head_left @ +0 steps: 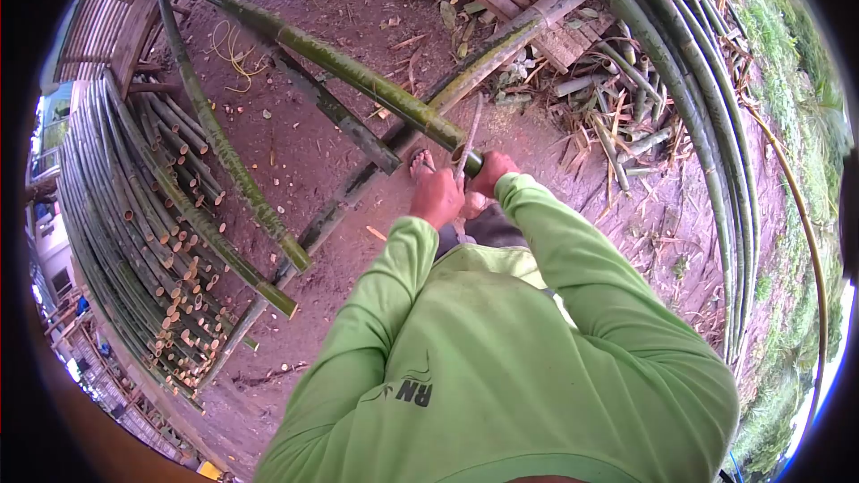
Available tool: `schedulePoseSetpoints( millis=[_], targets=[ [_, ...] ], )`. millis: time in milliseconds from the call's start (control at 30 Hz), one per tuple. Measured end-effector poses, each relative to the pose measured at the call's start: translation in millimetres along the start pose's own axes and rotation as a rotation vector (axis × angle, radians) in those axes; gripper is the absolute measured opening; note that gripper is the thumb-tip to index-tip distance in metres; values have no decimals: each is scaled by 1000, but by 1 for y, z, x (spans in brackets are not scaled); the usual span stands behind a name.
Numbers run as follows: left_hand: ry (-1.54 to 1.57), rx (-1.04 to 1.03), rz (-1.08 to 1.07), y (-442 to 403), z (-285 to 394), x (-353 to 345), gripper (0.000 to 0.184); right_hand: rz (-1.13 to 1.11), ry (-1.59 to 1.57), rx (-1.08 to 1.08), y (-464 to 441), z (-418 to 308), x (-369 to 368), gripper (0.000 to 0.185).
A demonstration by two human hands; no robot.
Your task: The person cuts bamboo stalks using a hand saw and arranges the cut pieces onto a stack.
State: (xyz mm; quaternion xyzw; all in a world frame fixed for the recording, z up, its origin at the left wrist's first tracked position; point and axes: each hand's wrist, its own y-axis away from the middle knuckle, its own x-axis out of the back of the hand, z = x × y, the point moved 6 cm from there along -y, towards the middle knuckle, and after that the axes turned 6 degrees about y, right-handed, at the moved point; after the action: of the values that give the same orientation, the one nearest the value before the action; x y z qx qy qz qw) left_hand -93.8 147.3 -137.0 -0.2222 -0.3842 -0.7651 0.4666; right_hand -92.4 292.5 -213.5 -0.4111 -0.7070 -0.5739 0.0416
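A green bamboo pole [362, 77] runs from the upper left toward my body, its near end between my hands. My right hand [492, 173] is closed around that near end. Beside it, my left hand [438, 197] is closed on a tool with a long thin blade [472, 132]. The blade crosses the pole near its end and points away from me. Its handle is hidden in my fist, and I cannot tell whether it is a knife or a saw. The pole rests across a weathered beam [510, 46] just beyond my hands.
Stacked bamboo poles [116, 206] fill the left, with cut ends facing me. Two loose poles [215, 139] slant across the support there. Long poles [693, 116] curve along the right, beside offcuts and shavings [626, 116]. Yellow cord [237, 58] lies on the dirt.
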Motion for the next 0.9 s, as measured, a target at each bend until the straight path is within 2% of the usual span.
schedulePoseSetpoints(
  millis=[33, 100, 200, 300, 400, 467, 567, 700, 900],
  targets=[
    [7, 61, -80, -4, 2, 6, 29, -4, 5, 19, 10, -4, -2, 46],
    [56, -38, -9, 17, -5, 24, 30, 68, 24, 28, 3, -2, 8, 46],
    [-25, 30, -132, 57, 13, 63, 29, 102, -42, 29, -11, 20, 28, 51],
    [-52, 50, -97, 85, -2, 80, 29, 153, 52, -2, -19, 35, 50, 53],
    [151, 44, -64, 126, -16, 100, 31, 141, 43, 23, -22, 44, 61, 53],
    [192, 133, -47, 157, -30, 114, 35, 166, 37, 15, -33, 50, 58, 53],
    [77, 151, -99, 197, -37, 129, 36, 188, 17, -7, -39, 52, 66, 53],
    [207, 138, -121, 175, -41, 127, 37, 231, 58, -37, -51, 60, 80, 53],
    [255, 25, -89, 60, -3, 95, 34, 242, 90, -55, -42, 70, 105, 53]
  ],
)
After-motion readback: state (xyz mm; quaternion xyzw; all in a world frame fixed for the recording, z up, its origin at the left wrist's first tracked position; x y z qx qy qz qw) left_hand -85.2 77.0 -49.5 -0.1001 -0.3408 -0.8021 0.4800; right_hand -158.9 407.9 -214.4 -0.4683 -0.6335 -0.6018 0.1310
